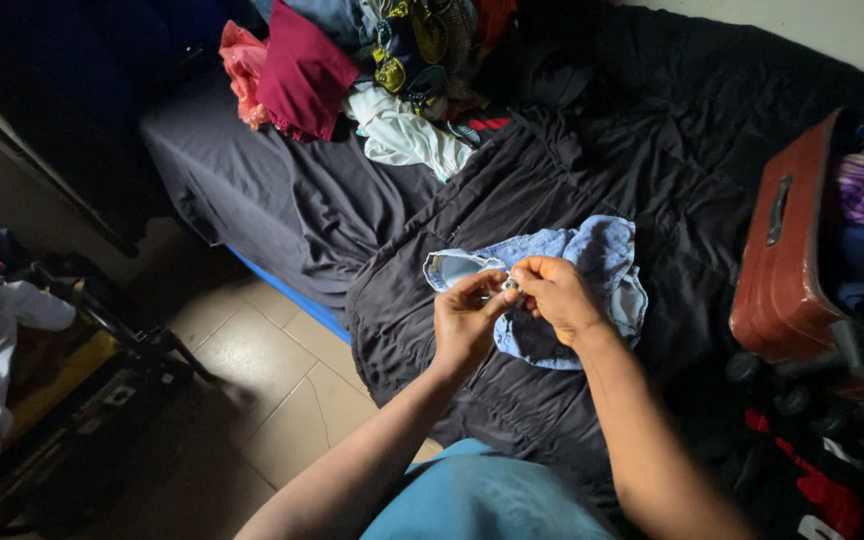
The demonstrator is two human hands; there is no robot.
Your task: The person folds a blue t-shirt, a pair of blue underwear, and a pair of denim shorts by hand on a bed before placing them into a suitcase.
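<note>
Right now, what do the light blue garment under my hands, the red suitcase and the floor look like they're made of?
Light blue garment: soft washed cotton or denim-like cloth, matte; it crumples and shows stitched edges. Red suitcase: likely hard plastic or leather-look shell; smooth, slightly glossy, holds its shape. Floor: glazed ceramic tile, probably; beige squares with grout lines and a faint sheen.
</note>
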